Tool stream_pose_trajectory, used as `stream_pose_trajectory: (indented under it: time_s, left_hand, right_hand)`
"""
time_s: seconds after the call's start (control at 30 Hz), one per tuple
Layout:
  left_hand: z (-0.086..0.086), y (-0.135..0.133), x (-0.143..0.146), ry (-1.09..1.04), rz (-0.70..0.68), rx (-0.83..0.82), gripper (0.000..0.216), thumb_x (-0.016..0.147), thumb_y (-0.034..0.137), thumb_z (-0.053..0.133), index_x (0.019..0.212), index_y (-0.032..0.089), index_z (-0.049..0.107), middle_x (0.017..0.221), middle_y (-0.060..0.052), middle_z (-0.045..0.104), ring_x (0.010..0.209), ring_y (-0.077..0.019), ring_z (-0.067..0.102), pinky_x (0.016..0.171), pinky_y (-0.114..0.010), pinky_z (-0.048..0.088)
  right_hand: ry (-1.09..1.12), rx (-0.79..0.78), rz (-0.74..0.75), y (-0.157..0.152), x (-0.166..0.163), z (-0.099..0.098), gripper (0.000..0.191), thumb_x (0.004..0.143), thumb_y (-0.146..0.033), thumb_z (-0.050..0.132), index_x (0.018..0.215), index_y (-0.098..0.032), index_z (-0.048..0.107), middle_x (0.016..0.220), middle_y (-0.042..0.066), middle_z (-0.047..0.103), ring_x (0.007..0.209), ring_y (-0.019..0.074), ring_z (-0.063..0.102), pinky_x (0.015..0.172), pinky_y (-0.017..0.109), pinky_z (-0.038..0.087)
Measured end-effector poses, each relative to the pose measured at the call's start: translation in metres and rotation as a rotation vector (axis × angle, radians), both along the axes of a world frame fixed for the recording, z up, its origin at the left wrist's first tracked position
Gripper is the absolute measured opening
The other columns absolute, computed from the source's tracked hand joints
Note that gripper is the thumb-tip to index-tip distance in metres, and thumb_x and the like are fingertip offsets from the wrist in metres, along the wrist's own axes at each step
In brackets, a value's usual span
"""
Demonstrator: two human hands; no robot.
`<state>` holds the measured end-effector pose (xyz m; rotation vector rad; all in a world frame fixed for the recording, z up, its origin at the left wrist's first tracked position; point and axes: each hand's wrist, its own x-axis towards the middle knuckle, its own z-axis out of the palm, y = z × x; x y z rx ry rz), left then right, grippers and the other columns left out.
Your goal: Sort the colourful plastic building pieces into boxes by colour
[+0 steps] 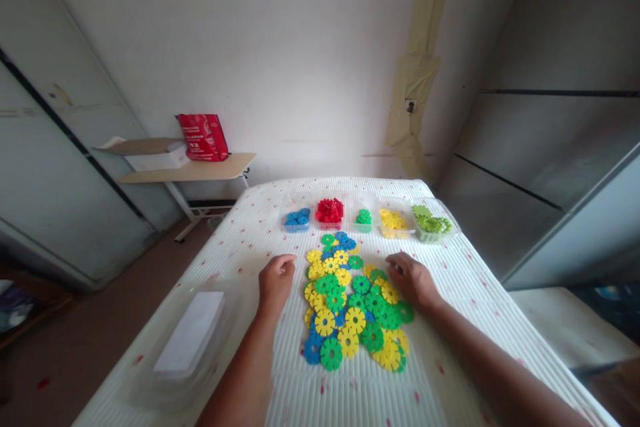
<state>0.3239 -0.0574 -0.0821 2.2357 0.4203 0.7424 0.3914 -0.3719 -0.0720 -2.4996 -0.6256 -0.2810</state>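
Note:
A heap of flat plastic snowflake discs (350,307) in yellow, green and blue lies on the white striped table cover (450,320). My left hand (275,280) rests at the heap's left edge, fingers curled under, with nothing visible in it. My right hand (413,278) sits at the heap's right edge, fingers bent down onto the discs near a yellow disc (389,292). Beyond the heap stands a row of clear trays: blue discs (297,217), red discs (329,210), green discs (363,217), yellow discs (393,220) and light green discs (431,221).
A clear lidded box (190,337) with a white sheet inside lies on the table at the near left. A small wooden side table (190,170) with a red bag (204,137) stands against the far wall. Grey panels flank both sides.

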Motion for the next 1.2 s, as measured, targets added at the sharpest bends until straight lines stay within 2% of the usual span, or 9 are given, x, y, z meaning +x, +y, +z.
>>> stream_pose_trajectory:
  time_s: [0.13,0.27,0.4,0.53,0.67,0.8,0.97,1.2]
  left_hand:
    - [-0.012,0.011,-0.001,0.021,0.080,-0.050,0.023,0.071,0.023,0.047,0.079,0.019,0.068,0.081,-0.002,0.071,0.075,-0.0173,0.064,0.076,-0.029,0.050]
    - [-0.014,0.011,0.001,0.000,0.061,-0.059,0.024,0.071,0.022,0.047,0.080,0.019,0.068,0.082,-0.003,0.071,0.077,-0.0170,0.064,0.077,-0.029,0.050]
    - [-0.014,0.010,0.000,-0.021,0.056,-0.074,0.023,0.071,0.022,0.046,0.079,0.019,0.068,0.081,-0.002,0.071,0.077,-0.0165,0.064,0.078,-0.029,0.049]
    - [-0.016,0.012,0.000,-0.013,0.047,-0.077,0.023,0.071,0.021,0.046,0.079,0.019,0.067,0.083,-0.002,0.070,0.079,-0.0163,0.064,0.079,-0.029,0.049]
    - [-0.017,0.012,0.000,-0.007,0.046,-0.076,0.023,0.072,0.019,0.046,0.080,0.019,0.067,0.084,-0.002,0.070,0.080,-0.0160,0.064,0.079,-0.028,0.049]
    - [-0.017,0.011,0.001,0.001,0.055,-0.076,0.022,0.072,0.018,0.047,0.080,0.020,0.068,0.083,-0.002,0.070,0.080,-0.0156,0.064,0.079,-0.028,0.049]
    - [-0.014,0.009,0.000,0.001,0.056,-0.073,0.023,0.072,0.017,0.047,0.080,0.019,0.068,0.082,-0.002,0.070,0.077,-0.0149,0.063,0.077,-0.028,0.049]
    - [-0.012,0.009,-0.001,0.001,0.046,-0.087,0.022,0.071,0.015,0.047,0.080,0.019,0.068,0.082,-0.002,0.070,0.078,-0.0148,0.063,0.078,-0.027,0.049]
  right_hand:
    - [-0.015,-0.010,0.073,0.043,0.018,0.014,0.024,0.083,-0.024,0.045,0.098,-0.019,0.063,0.095,0.004,0.066,0.071,0.0131,0.060,0.070,0.024,0.044]
    - [-0.020,-0.179,-0.004,0.087,0.036,0.021,0.023,0.084,-0.030,0.051,0.102,-0.021,0.062,0.101,0.005,0.066,0.089,0.0159,0.059,0.075,0.024,0.043]
    - [-0.007,-0.300,-0.058,0.113,0.049,0.016,0.024,0.082,-0.036,0.055,0.100,-0.022,0.062,0.099,0.006,0.067,0.099,0.0191,0.056,0.071,0.025,0.042]
    - [-0.004,-0.357,-0.062,0.120,0.054,0.013,0.023,0.081,-0.038,0.056,0.095,-0.021,0.062,0.093,0.007,0.068,0.095,0.0202,0.057,0.066,0.025,0.041]
    - [-0.025,-0.402,-0.069,0.115,0.050,0.018,0.025,0.077,-0.035,0.058,0.097,-0.020,0.063,0.089,0.009,0.068,0.089,0.0216,0.060,0.067,0.027,0.041]
    - [-0.080,-0.389,-0.113,0.113,0.044,0.020,0.026,0.082,-0.035,0.051,0.101,-0.020,0.062,0.095,0.010,0.067,0.089,0.0210,0.060,0.068,0.027,0.040]
    - [-0.114,-0.349,-0.132,0.126,0.047,0.012,0.026,0.088,-0.038,0.044,0.097,-0.021,0.061,0.094,0.006,0.066,0.088,0.0180,0.060,0.064,0.024,0.038]
    - [-0.066,-0.382,-0.135,0.143,0.058,0.005,0.027,0.085,-0.038,0.047,0.099,-0.019,0.059,0.092,0.007,0.066,0.086,0.0190,0.061,0.062,0.025,0.039]
